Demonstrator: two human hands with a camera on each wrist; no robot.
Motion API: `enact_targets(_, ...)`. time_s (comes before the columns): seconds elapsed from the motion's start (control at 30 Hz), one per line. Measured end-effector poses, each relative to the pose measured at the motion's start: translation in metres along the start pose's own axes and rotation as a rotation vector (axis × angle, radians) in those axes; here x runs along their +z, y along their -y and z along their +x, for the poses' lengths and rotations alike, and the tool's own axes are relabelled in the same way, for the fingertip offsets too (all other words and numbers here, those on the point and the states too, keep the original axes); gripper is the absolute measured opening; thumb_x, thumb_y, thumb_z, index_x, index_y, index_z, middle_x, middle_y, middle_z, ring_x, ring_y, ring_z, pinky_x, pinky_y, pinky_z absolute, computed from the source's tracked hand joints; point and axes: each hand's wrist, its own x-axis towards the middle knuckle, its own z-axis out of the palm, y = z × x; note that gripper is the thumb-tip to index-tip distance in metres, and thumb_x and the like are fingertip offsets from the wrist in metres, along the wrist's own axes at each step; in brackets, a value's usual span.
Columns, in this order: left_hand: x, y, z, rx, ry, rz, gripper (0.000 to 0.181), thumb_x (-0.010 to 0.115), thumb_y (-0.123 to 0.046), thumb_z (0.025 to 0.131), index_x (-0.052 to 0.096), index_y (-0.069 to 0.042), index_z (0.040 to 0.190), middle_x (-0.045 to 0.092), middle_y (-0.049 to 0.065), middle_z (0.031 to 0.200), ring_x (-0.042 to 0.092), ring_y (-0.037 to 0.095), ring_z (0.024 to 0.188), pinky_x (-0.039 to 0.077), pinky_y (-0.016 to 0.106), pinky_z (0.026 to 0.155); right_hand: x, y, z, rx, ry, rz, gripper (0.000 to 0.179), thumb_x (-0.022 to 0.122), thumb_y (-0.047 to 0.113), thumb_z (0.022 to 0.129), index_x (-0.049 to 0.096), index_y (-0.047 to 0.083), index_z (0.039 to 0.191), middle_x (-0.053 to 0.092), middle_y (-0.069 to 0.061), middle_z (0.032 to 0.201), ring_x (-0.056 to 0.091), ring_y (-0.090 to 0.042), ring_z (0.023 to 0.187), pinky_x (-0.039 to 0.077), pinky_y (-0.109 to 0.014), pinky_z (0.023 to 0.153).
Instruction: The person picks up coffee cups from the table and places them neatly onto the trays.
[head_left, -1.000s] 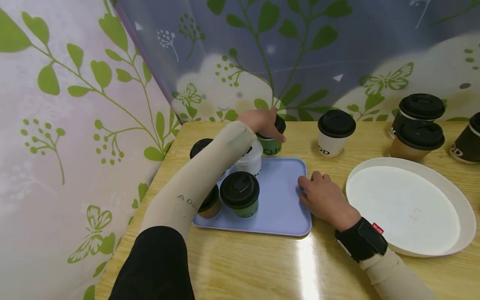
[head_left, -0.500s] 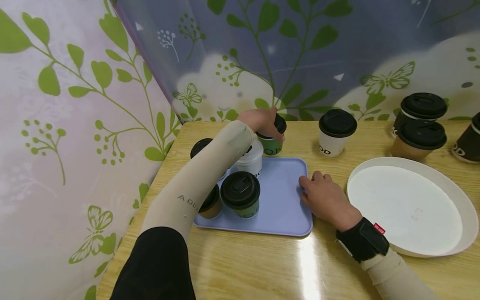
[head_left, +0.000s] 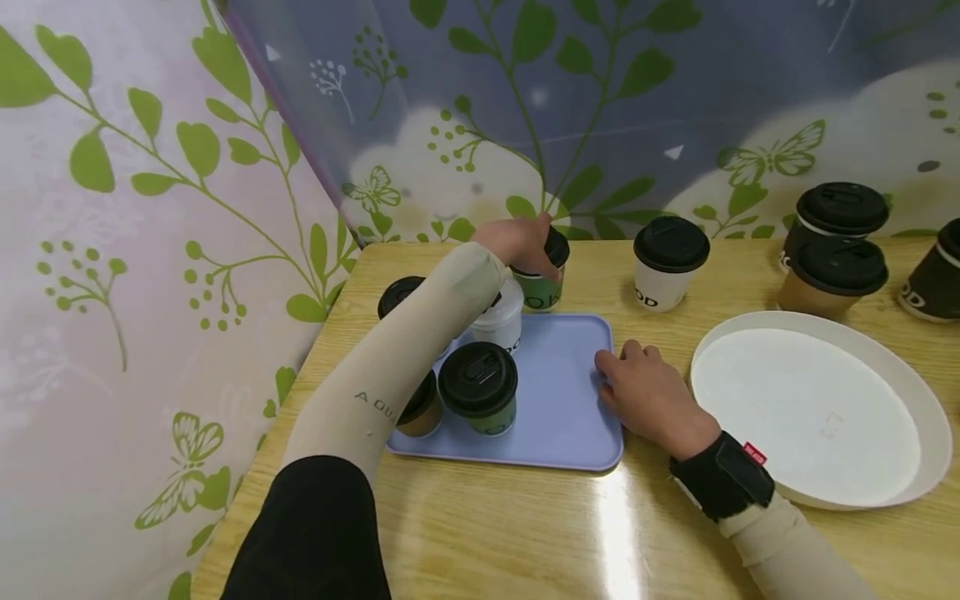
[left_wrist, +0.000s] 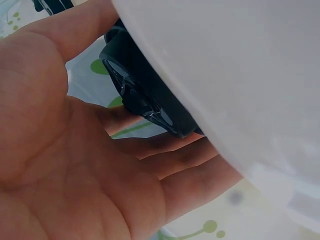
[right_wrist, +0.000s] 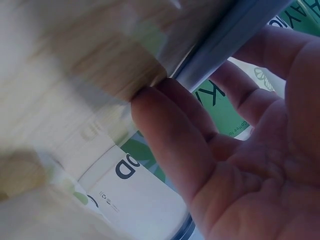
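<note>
My left hand (head_left: pixel 517 243) reaches over the tray and holds a green paper cup (head_left: pixel 542 293) with a black lid at the table's back. In the left wrist view, its thumb and fingers are around the black lid (left_wrist: pixel 145 95); a white surface in front hides the fingertips. The right hand (head_left: pixel 647 396) grips the right edge of the lilac tray (head_left: pixel 562 400), and the right wrist view has its fingers at the tray's rim (right_wrist: pixel 220 55). On the tray's left half stand a second green cup (head_left: pixel 495 419), a white cup (head_left: pixel 501 332) and a brown cup (head_left: pixel 422 419).
Another black-lidded cup (head_left: pixel 400 292) shows partly behind my left forearm. A white lidded cup (head_left: pixel 660 283) stands at the back, with brown (head_left: pixel 817 300) and black cups (head_left: pixel 930 283) farther right. A round white tray (head_left: pixel 802 417) lies right of my right hand. Patterned cloth borders the table.
</note>
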Motion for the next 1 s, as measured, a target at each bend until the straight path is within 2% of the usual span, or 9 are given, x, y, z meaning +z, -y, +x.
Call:
enact_targets(0.7, 0.0017, -0.0021, -0.0019, -0.013, -0.005, -0.002, 0.105, 0.061, -0.061, 0.097, -0.011, -0.029, 0.166, 0.026, -0.003, 0.170, 0.035, 0.021, 0.151, 0.043, 0.042, 0.108, -0.0004, 0.0007, 0.0007, 0.004, -0.002, -0.008, 0.013, 0.069, 0.013, 0.097, 0.064, 0.005, 0.106, 0.056, -0.020, 0.092, 0.050, -0.033, 0.075, 0.046, -0.044, 0.058)
enact_targets(1.0, 0.0003, -0.0006, -0.0083, 0.015, -0.010, 0.002, 0.104, 0.061, -0.059, 0.098, -0.010, -0.026, 0.167, 0.027, -0.002, 0.170, 0.035, 0.022, 0.150, 0.042, 0.043, 0.110, -0.0020, 0.0017, 0.0015, 0.011, 0.014, -0.011, 0.015, 0.070, 0.013, 0.097, 0.064, 0.005, 0.108, 0.056, -0.020, 0.094, 0.051, -0.034, 0.077, 0.047, -0.045, 0.059)
